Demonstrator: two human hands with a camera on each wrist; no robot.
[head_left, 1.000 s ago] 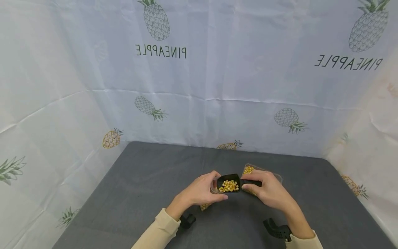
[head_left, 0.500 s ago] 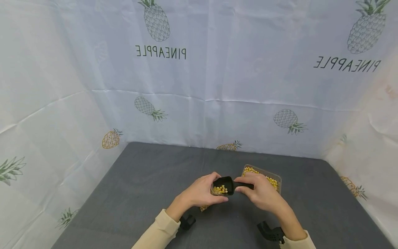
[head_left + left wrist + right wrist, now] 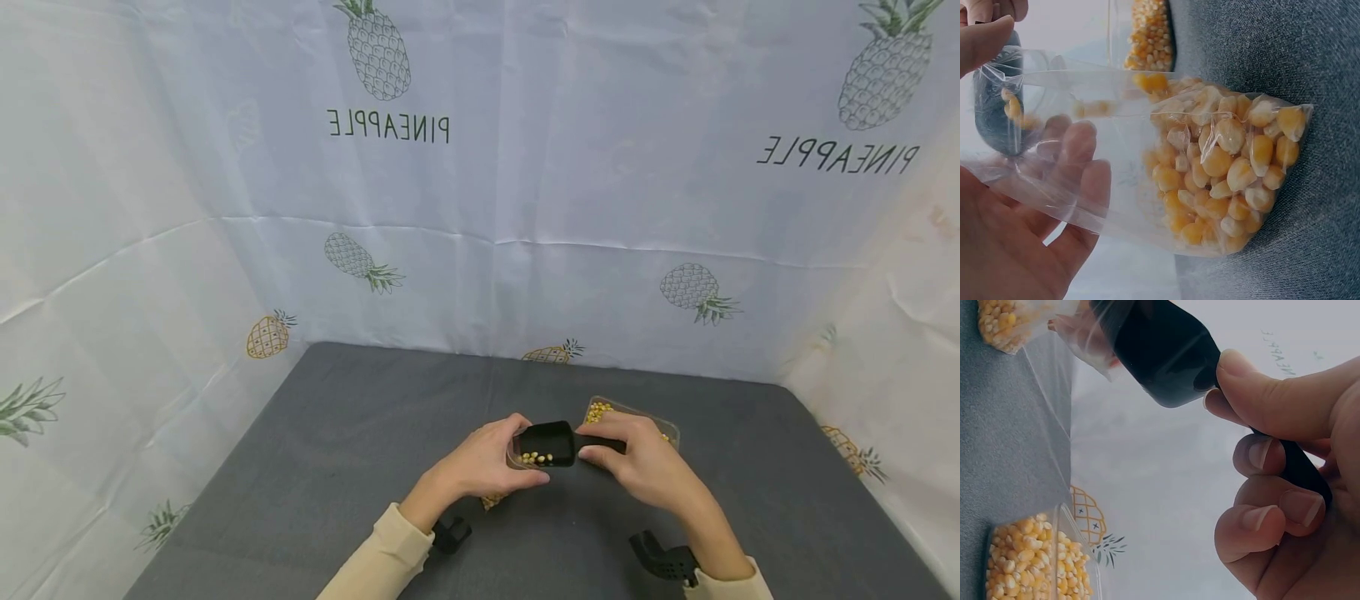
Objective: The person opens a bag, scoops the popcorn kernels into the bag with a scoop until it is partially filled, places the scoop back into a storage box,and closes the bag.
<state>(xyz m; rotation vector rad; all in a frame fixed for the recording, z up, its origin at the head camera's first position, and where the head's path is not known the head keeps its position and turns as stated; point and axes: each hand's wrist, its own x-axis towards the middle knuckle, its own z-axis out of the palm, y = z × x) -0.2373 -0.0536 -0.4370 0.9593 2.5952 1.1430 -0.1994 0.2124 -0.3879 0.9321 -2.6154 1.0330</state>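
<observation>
My left hand (image 3: 487, 457) grips the top of a clear plastic bag (image 3: 1116, 206), thumb and fingers curled round its mouth. Corn kernels (image 3: 1216, 162) fill the lower part of the bag, which reaches down to the table. In the left wrist view a few kernels hang in the bag's upper part. My right hand (image 3: 641, 454) holds a black scoop (image 3: 551, 442) by its handle, thumb and fingers wrapped round it in the right wrist view. The scoop's front end lies in the bag's mouth, with several kernels near its lip.
A clear plastic box (image 3: 1063, 550) of corn kernels stands on the grey table (image 3: 375, 417), behind and partly hidden by my right hand in the head view. A white curtain (image 3: 480, 183) with pineapple prints hangs behind the table and at both sides.
Kernels have poured out of the scoop, leaving only several near its lip. The scoop went left into the bag's mouth, then slightly back right. My left hand stays in place.
</observation>
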